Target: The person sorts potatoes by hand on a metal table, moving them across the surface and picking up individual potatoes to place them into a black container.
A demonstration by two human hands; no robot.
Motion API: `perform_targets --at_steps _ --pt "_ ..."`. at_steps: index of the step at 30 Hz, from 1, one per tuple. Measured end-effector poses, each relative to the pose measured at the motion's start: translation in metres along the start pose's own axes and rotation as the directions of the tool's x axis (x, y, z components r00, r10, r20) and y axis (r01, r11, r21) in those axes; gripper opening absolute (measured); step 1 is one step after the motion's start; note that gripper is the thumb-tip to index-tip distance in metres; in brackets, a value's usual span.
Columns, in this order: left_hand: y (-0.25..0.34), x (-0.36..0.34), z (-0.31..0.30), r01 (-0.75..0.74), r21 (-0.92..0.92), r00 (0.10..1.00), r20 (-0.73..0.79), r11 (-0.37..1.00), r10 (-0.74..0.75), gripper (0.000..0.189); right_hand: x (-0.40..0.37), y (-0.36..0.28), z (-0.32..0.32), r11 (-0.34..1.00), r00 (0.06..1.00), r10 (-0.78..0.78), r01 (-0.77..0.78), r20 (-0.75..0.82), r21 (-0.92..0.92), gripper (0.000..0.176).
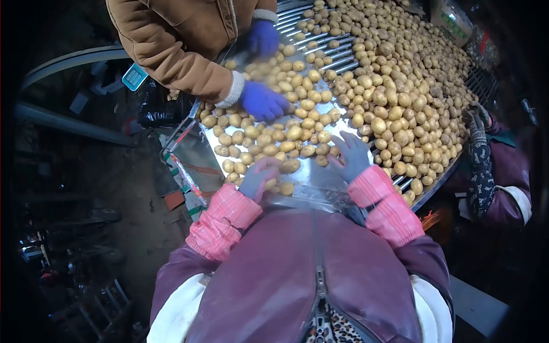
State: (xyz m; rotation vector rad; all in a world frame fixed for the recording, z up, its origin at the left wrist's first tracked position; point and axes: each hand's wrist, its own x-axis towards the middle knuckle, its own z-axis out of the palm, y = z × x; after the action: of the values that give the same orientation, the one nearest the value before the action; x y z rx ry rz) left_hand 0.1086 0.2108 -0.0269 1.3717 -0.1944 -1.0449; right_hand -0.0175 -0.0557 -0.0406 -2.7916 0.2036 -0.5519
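My left hand point(260, 178), in a grey and pink glove, is at the near left of a shiny metal sheet point(215, 146). Its fingers are bent but apart, with a potato point(270, 184) beside the palm; no firm grip on it shows. My right hand point(351, 157), in a grey glove, has its fingers spread at the sheet's right side, close to a potato point(322, 160). Many loose potatoes point(294, 133) lie on the sheet between and beyond my hands. Pink checked cuffs cover both my wrists.
Opposite, a co-worker in a brown jacket point(171, 51) has blue-gloved hands point(263, 102) among the potatoes. A large potato heap point(400, 108) covers a bar grate point(293, 20) at right. Another person's patterned sleeve point(480, 171) is at the far right. A blue-framed scale point(134, 77) stands left.
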Motion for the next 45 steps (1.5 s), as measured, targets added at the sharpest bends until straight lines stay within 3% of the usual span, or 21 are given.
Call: perform_targets --at_steps 1,4,6,9,11,14,17,18,20,22,24,25,26,30,33,34,35,37,40,43,45 --pt "-0.004 0.003 -0.004 0.027 -0.001 0.999 0.020 1.000 -0.027 0.030 0.012 0.008 0.014 0.997 1.000 -0.029 0.028 -0.004 -0.075 0.056" --pt "-0.012 0.007 -0.004 0.060 0.121 0.989 0.125 0.991 -0.075 0.030 0.055 0.024 0.037 0.985 0.974 0.135 -0.113 0.179 -0.127 0.070" --pt "-0.015 0.014 0.008 0.146 0.097 0.985 0.080 0.984 -0.154 0.022 0.065 0.013 0.050 0.959 0.956 0.189 -0.131 0.223 -0.252 0.073" --pt "-0.046 0.036 0.016 -0.222 0.373 0.975 0.078 0.901 0.208 0.026 0.064 0.010 0.079 0.968 0.959 0.141 -0.082 0.246 -0.238 0.072" --pt "-0.055 0.051 0.015 -0.144 0.326 0.990 0.036 0.934 0.140 0.032 0.054 -0.006 0.086 0.966 0.966 0.052 0.016 0.254 -0.259 0.070" --pt "-0.029 0.044 0.019 0.012 0.201 0.998 -0.059 0.980 0.000 0.035 0.041 -0.013 0.075 0.990 0.961 -0.135 0.143 0.242 -0.015 0.065" --pt "-0.012 0.041 0.010 0.105 0.053 0.993 -0.058 0.993 -0.102 0.034 0.066 0.006 0.040 0.946 0.947 -0.173 0.083 0.271 0.315 0.059" --pt "-0.009 0.043 0.008 0.123 0.002 0.992 -0.043 0.992 -0.123 0.033 0.093 0.014 0.023 0.991 0.925 -0.101 0.061 0.367 0.117 0.055" --pt "-0.011 0.041 0.010 0.078 -0.095 0.994 -0.068 0.992 -0.084 0.031 0.122 0.058 0.029 0.998 0.990 0.065 -0.063 0.125 -0.026 0.055" --pt "-0.006 0.036 0.014 0.053 -0.062 0.996 -0.065 0.997 -0.057 0.030 0.141 0.091 0.025 0.956 0.989 -0.025 -0.018 -0.143 -0.294 0.038" --pt "0.011 0.029 0.018 0.038 0.103 0.999 -0.021 0.994 -0.036 0.030 0.147 0.105 0.038 0.950 1.000 0.004 -0.008 -0.014 -0.313 0.037" --pt "0.016 0.027 0.020 0.077 0.051 0.996 -0.040 0.996 -0.075 0.029 0.149 0.110 0.050 0.946 0.999 0.020 -0.003 0.050 -0.323 0.036" --pt "0.020 0.026 0.024 0.117 -0.003 0.992 -0.055 0.993 -0.117 0.029 0.151 0.110 0.065 0.980 0.991 0.072 -0.049 0.110 -0.194 0.039" --pt "0.017 0.029 0.022 0.170 -0.075 0.985 -0.021 0.983 -0.172 0.027 0.124 0.091 0.096 0.967 0.975 -0.206 0.215 0.078 -0.140 0.033" --pt "0.022 0.028 0.024 0.175 -0.083 0.984 -0.017 0.981 -0.177 0.026 0.109 0.071 0.085 0.972 0.976 -0.111 0.068 0.189 0.224 0.035" --pt "0.024 0.026 0.027 0.163 -0.069 0.986 -0.018 0.984 -0.165 0.027 0.106 0.062 0.067 0.889 0.978 -0.155 0.076 0.139 0.452 0.038" --pt "0.027 0.025 0.030 0.147 -0.055 0.989 -0.019 0.988 -0.148 0.027 0.102 0.048 0.048 0.708 0.978 0.055 -0.181 0.203 0.683 0.039" --pt "0.027 0.024 0.031 0.131 -0.050 0.991 -0.007 0.990 -0.132 0.028 0.092 0.011 0.010 0.036 0.817 0.344 -0.504 0.463 0.863 0.041" --pt "0.021 0.023 0.029 0.125 -0.065 0.992 0.035 0.990 -0.123 0.028 0.068 -0.018 -0.020 -0.521 0.787 0.314 -0.324 0.531 0.789 0.046" --pt "0.015 0.021 0.030 0.111 -0.073 0.991 0.078 0.991 -0.105 0.029 0.046 -0.013 -0.025 -0.657 0.802 0.245 -0.276 0.545 0.701 0.043" --pt "0.011 0.021 0.031 0.131 -0.087 0.986 0.111 0.988 -0.121 0.029 0.033 -0.017 -0.041 -0.578 0.801 0.265 -0.314 0.537 0.753 0.047"
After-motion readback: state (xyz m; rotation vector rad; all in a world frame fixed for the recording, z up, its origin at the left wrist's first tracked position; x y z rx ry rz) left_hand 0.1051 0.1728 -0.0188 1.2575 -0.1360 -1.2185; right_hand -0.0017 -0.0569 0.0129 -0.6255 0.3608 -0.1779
